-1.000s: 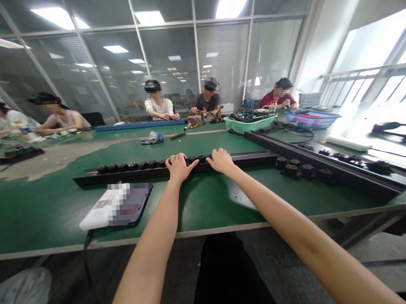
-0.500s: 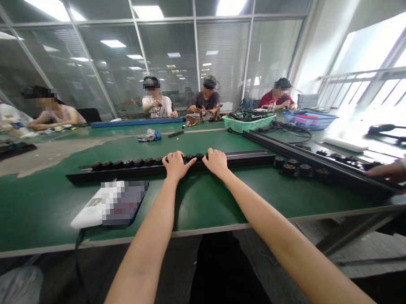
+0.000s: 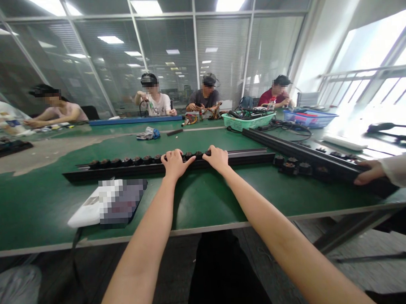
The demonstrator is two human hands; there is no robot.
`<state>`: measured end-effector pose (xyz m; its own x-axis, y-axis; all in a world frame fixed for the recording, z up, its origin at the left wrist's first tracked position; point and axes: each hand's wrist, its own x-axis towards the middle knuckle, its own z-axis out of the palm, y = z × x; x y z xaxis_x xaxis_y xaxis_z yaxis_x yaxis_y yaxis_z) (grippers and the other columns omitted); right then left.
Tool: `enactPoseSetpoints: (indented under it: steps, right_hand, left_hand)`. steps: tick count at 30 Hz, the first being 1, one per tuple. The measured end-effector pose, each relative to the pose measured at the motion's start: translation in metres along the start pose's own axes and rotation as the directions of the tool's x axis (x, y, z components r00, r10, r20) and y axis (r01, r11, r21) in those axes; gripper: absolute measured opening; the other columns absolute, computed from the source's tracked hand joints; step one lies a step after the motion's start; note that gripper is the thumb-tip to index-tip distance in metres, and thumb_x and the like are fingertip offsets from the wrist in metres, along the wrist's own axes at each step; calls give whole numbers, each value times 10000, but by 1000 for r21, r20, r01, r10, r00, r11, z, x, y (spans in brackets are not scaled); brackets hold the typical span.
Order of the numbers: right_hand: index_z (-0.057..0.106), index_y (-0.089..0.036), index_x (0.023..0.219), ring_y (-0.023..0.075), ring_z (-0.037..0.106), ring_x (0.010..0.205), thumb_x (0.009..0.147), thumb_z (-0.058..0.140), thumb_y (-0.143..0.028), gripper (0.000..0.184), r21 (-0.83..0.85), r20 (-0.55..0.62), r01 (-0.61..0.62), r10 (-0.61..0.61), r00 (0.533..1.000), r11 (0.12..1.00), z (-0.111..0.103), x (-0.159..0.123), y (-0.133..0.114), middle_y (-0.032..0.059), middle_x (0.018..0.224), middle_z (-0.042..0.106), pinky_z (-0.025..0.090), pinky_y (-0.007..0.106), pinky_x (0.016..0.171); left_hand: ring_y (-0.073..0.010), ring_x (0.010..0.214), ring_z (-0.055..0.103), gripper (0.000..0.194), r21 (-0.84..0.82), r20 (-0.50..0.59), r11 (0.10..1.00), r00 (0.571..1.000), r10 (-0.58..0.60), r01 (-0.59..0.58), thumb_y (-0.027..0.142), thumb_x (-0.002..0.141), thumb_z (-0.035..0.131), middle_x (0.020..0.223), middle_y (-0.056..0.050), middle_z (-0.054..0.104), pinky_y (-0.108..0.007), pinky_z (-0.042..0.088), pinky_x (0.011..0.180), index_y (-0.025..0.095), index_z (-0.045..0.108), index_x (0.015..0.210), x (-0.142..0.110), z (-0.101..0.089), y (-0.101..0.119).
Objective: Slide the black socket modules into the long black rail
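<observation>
A long black rail (image 3: 136,173) lies crosswise on the green table before me, with a row of round black socket-like pieces (image 3: 116,163) along its top. My left hand (image 3: 173,163) is curled over the middle of the row, gripping a piece, its thumb stretched toward the right along the rail. Just right of it, my right hand (image 3: 217,158) closes on another piece, thumb on the near side. Between the hands a few of the pieces show. What sits under my fingers is mostly hidden.
At right, a co-worker's hand (image 3: 370,171) holds a second black rail (image 3: 311,158); loose round pieces (image 3: 287,167) lie beside it. A white device (image 3: 87,210) lies near the front edge. Green basket (image 3: 249,121), blue basket (image 3: 309,118) and a crumpled cloth (image 3: 148,133) are farther back.
My hands stay on the rail, with the right one shifted very slightly to the right. The co-worker's hand at right has come further in over the second rail.
</observation>
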<state>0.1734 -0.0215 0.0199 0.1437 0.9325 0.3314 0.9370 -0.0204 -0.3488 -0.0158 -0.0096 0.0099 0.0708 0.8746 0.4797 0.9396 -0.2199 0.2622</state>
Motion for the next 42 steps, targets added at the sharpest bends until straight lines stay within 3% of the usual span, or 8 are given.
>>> enactPoseSetpoints:
  steps: [10,25,31,42]
  right_hand:
    - [692,-201,1149,311,667,1184,1009,532,-412,300,-16,-29,10,-10,1000,1000,5,2,2,137,1222,761,362,452,1044]
    - [680,-192,1250,325,660,1206,1062,453,-361,340,-124,-25,35,-39,999,992,-4,-7,-2,186,1259,741,357,439,1051]
    - [659,-172,1217,321,680,1172,1054,495,-422,341,-82,-29,16,-18,999,996,-2,-4,2,184,1210,760,369,439,1043]
    - [676,-162,1192,314,671,1183,1054,474,-346,306,-83,-51,23,-27,998,996,-1,-1,4,172,1215,758,370,429,1043]
  left_hand:
    - [-366,1399,465,501,-14,6,1000,1000,7,-7,682,969,609,1349,-157,662,-537,251,1218,236,583,1195,0,-1,0]
    - [-372,1408,454,486,-14,15,1000,1000,3,-3,692,971,597,1374,-145,656,-544,247,1226,257,578,1189,0,0,0]
    - [-372,1410,453,484,-14,17,1000,1000,-1,1,684,976,589,1369,-151,653,-550,253,1221,256,577,1200,0,-1,0]
    - [-371,1406,457,505,-10,8,1000,1000,6,-6,691,971,591,1370,-159,654,-541,245,1229,241,574,1201,1,2,-2]
